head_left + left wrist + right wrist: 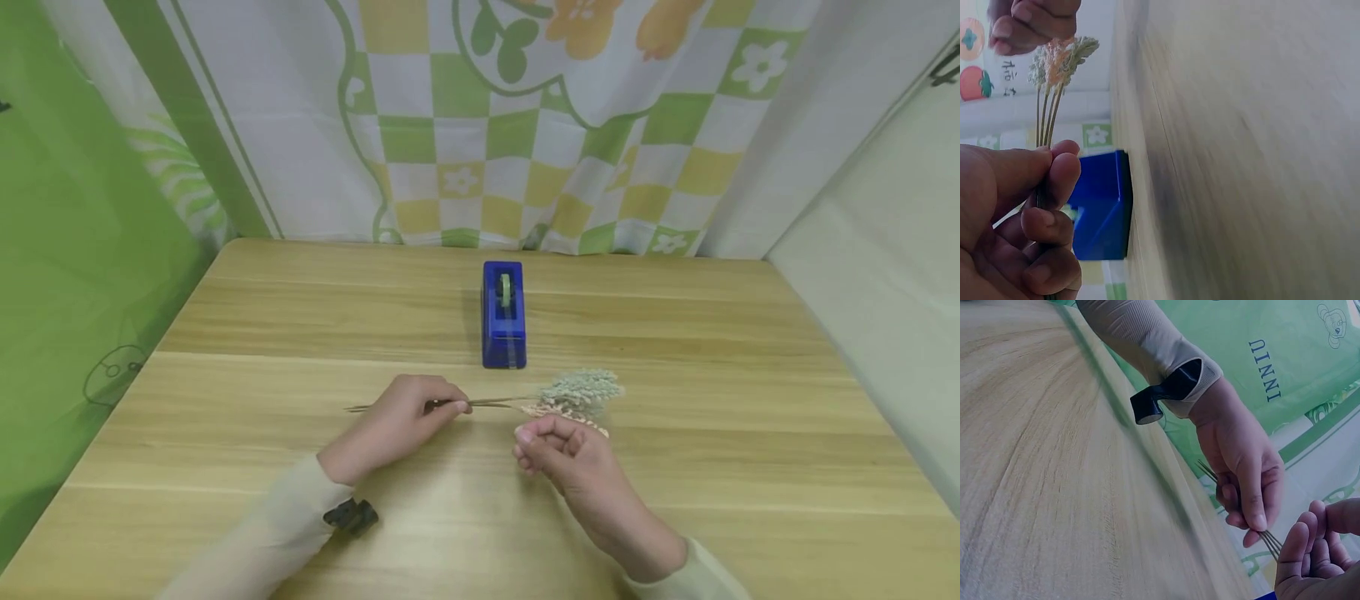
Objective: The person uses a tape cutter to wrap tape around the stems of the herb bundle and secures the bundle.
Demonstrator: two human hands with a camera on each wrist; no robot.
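My left hand (pixel 405 421) grips a small bunch of dried flowers by their thin brown stems (pixel 1047 122), pinched between thumb and fingers. Fluffy pale green flower heads (pixel 581 387) and a peach one (pixel 1058 59) point to the right in the head view. Near the flower heads, on the side closer to me, is my right hand (pixel 577 475). Its fingers are curled and the thumb meets the index finger; nothing shows between them. In the right wrist view, the right fingers (pixel 1313 556) overlap the stems.
A blue tape dispenser (pixel 504 325) with a small tape roll stands on the wooden table (pixel 675 333) beyond the hands. Patterned curtains (pixel 300 125) hang behind the table, with a green sheet (pixel 75 250) on the left. A black device (pixel 351 517) is strapped at the left wrist.
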